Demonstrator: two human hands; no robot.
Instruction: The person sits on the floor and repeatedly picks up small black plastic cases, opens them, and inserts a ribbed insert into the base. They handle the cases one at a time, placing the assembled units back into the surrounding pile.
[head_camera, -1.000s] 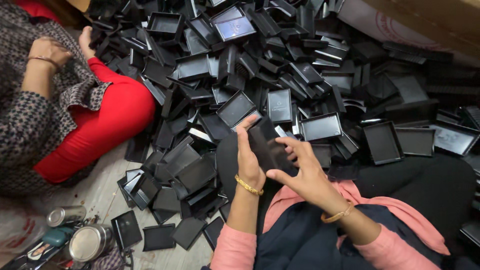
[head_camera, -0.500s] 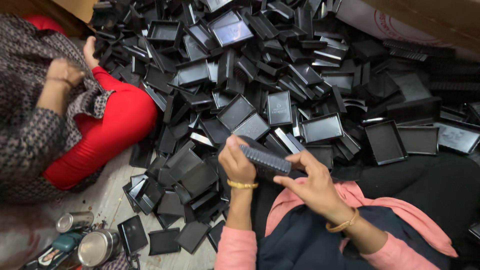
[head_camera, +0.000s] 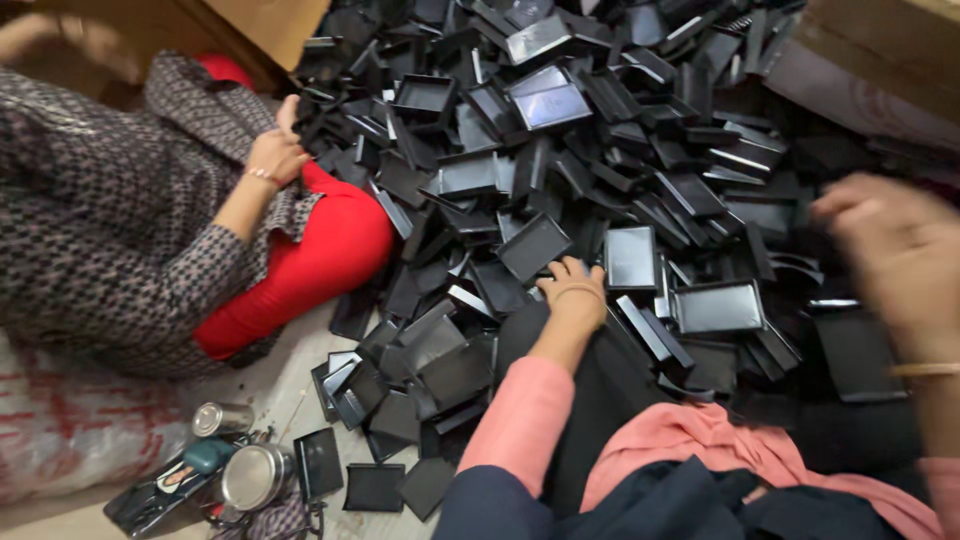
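Observation:
A big heap of black plastic trays (head_camera: 600, 150) covers the floor in front of me. My left hand (head_camera: 577, 292), with a thin bangle at the wrist, reaches down onto the heap's near edge. Its fingers curl between a tilted black tray (head_camera: 535, 245) and a flat rectangular tray (head_camera: 632, 258); whether it grips one is unclear. My right hand (head_camera: 895, 255) is lifted at the right, blurred, fingers apart, holding nothing. Below it lies another open tray (head_camera: 718, 306). My pink sleeve and dark clothes fill the bottom.
Another person in a patterned grey top and red trousers (head_camera: 300, 260) sits at left, one hand (head_camera: 272, 155) at the heap's edge. Cardboard boxes (head_camera: 270, 25) stand behind. Two metal tins (head_camera: 255, 478) and a teal item lie at bottom left among loose trays.
Both my hands held a black tray together before. Now they are apart: the left has dropped onto the heap, the right has swung out to the right, empty.

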